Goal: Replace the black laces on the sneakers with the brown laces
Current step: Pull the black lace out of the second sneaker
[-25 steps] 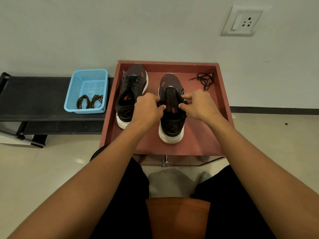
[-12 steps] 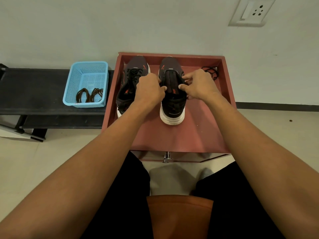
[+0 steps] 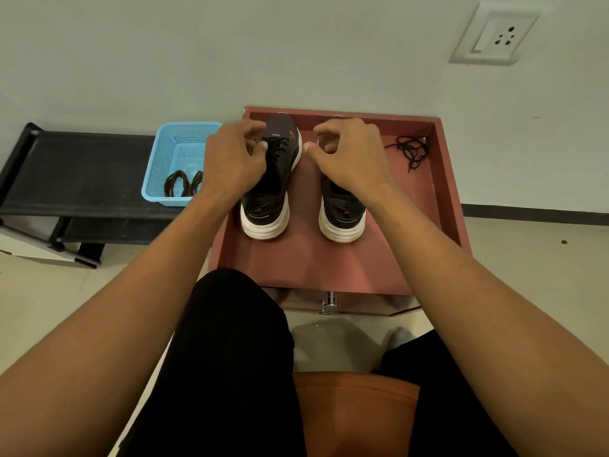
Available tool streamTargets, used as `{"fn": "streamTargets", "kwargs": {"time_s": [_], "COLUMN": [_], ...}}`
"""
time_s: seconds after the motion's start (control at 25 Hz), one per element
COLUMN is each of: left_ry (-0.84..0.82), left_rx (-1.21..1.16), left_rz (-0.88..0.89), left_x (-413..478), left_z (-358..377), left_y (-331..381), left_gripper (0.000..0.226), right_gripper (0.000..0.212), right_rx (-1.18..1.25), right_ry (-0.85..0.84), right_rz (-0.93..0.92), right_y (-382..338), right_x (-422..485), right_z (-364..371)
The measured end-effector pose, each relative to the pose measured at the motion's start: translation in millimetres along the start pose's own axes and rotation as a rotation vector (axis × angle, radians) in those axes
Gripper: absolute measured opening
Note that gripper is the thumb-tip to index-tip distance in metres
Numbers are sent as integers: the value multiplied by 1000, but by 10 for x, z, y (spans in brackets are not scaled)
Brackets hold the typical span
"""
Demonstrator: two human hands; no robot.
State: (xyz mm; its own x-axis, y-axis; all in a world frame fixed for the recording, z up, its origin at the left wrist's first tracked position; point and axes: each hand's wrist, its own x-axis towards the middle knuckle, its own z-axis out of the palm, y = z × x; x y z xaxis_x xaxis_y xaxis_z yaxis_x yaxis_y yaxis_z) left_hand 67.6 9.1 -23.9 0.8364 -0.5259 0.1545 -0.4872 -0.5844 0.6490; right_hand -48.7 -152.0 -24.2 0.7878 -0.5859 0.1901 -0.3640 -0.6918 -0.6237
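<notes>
Two black sneakers with white soles stand side by side on a red-brown tray (image 3: pixel 445 192). The left sneaker (image 3: pixel 273 183) carries black laces; the right sneaker (image 3: pixel 342 209) has none. My left hand (image 3: pixel 234 159) lies over the left sneaker, and its thumb and fingertips pinch the black lace near the toe. My right hand (image 3: pixel 349 156) hovers over the front of the right sneaker with loosely bent fingers and holds nothing. A removed black lace (image 3: pixel 410 150) lies loose at the tray's back right. Brown laces (image 3: pixel 183 183) sit in a blue basket (image 3: pixel 184 136).
The basket stands on a low black bench (image 3: pixel 82 166) left of the tray. A white wall with a socket (image 3: pixel 494 34) rises right behind the tray. A drawer knob (image 3: pixel 329 303) sticks out below the tray's front, above my knees.
Both hands have let go of the laceless sneaker. The left hand moved across to the laced sneaker, and the right hand rose above the laceless one's toe.
</notes>
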Motion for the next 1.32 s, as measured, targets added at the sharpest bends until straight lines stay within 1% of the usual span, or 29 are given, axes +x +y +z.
{"fn": "streamTargets", "kwargs": {"time_s": [0.08, 0.16, 0.28, 0.48, 0.68, 0.88, 0.96, 1.04, 1.12, 1.24, 1.32], "left_ry": [-41, -76, -77, -78, -147, -234, -286, -337, -383, -418, -378], "left_rx": [35, 69, 61, 29, 36, 33, 3, -42, -56, 30, 91], "left_rz": [-60, -97, -99, -116, -128, -118, -136, -160, -166, -124, -89], "left_x": [7, -14, 10, -10, -68, -368, -514, -666, -814, -996, -1044], "left_z": [18, 63, 133, 210, 157, 37, 35, 26, 22, 31, 44], "left_y": [-156, -302, -425, -498, -459, -376, -368, -344, -296, -225, -193], "left_gripper": [39, 42, 41, 37, 34, 30, 29, 29, 29, 32, 32], "right_gripper": [47, 47, 40, 23, 18, 11, 15, 29, 36, 36, 40], "right_rx": [-35, -84, -142, -212, -197, -204, -196, -187, -196, -184, -155], "right_ry": [-42, -116, -178, -174, -193, -261, -282, -296, -316, -339, -327], "right_rz": [-22, -14, -5, 15, 17, -42, -47, -41, -48, -58, -50], "right_y": [-105, -191, -267, -276, -223, -171, -140, -99, -39, 34, 40], "right_x": [13, 0, 38, 26, -35, -340, -536, -755, -948, -1146, -1184], "right_z": [203, 384, 540, 755, 742, 551, 453, 367, 296, 213, 175]}}
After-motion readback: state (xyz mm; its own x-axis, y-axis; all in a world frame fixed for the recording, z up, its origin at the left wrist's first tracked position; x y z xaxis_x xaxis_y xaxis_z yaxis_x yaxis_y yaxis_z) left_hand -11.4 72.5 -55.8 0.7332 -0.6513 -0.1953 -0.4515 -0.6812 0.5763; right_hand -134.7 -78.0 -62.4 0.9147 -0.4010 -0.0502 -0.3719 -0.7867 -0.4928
